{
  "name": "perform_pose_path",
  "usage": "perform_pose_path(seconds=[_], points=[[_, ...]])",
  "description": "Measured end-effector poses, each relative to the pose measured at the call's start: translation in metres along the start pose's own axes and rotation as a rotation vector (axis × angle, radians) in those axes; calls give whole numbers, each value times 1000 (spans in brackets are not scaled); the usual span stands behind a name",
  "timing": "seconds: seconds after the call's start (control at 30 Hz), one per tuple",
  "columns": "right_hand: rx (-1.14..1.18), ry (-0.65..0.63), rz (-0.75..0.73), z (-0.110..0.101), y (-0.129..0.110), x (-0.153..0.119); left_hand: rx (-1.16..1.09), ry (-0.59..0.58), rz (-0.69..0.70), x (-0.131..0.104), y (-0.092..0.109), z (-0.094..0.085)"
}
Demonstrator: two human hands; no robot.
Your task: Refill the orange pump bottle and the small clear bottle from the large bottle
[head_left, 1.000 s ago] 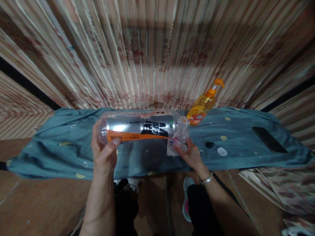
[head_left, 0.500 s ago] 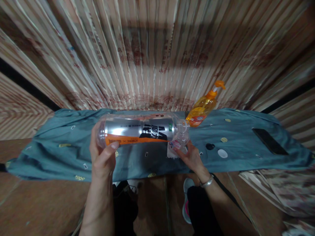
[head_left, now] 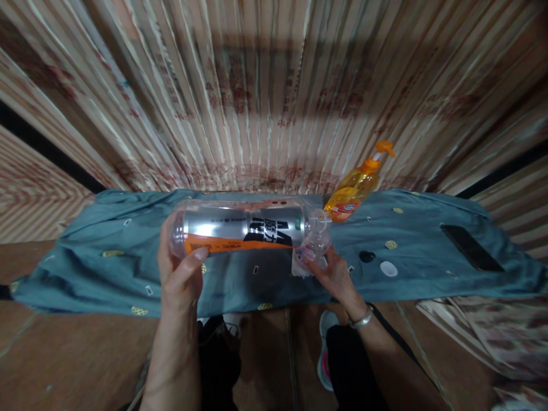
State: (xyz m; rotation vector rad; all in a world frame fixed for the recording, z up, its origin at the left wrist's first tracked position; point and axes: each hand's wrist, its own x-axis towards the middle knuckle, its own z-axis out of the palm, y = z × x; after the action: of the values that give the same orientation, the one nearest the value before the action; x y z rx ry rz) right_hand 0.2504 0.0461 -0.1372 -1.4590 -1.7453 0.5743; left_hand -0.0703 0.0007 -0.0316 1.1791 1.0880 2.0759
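Note:
A large clear plastic bottle (head_left: 244,225) with a silver and orange label lies tilted on its side in the air. My left hand (head_left: 180,271) is wrapped round its base, thumb on the orange strip. Its uncapped-looking neck points right, towards my right hand (head_left: 331,274). That hand is closed on a small clear plastic container (head_left: 311,251) with a pinkish-blue print, held at the big bottle's mouth. Whether liquid passes between them I cannot tell. Just behind stands a pump bottle (head_left: 351,191) of orange-yellow liquid with an orange pump head.
A teal patterned cloth (head_left: 103,279) covers the long narrow table. On its right lie a black phone (head_left: 471,247), a white disc (head_left: 389,269) and a small black round object (head_left: 367,256). Pleated curtain (head_left: 265,103) hangs behind the table's far edge.

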Motion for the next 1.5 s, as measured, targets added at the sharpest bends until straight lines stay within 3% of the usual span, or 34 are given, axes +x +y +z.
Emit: perform_pose_path(seconds=[0.27,0.77,1.07,1.5], points=[[-10,-5,1,-2,-1,0,12,-14,-6,0,1,0],[-29,-6,-6,-1,-2,-1,-100,120,-73,2,5,9],[-38,9,7,-1,-1,-1,-36,30,-20,2,0,1],[-12,0,-2,-1,-2,-1,-74,88,-41,2,6,9]])
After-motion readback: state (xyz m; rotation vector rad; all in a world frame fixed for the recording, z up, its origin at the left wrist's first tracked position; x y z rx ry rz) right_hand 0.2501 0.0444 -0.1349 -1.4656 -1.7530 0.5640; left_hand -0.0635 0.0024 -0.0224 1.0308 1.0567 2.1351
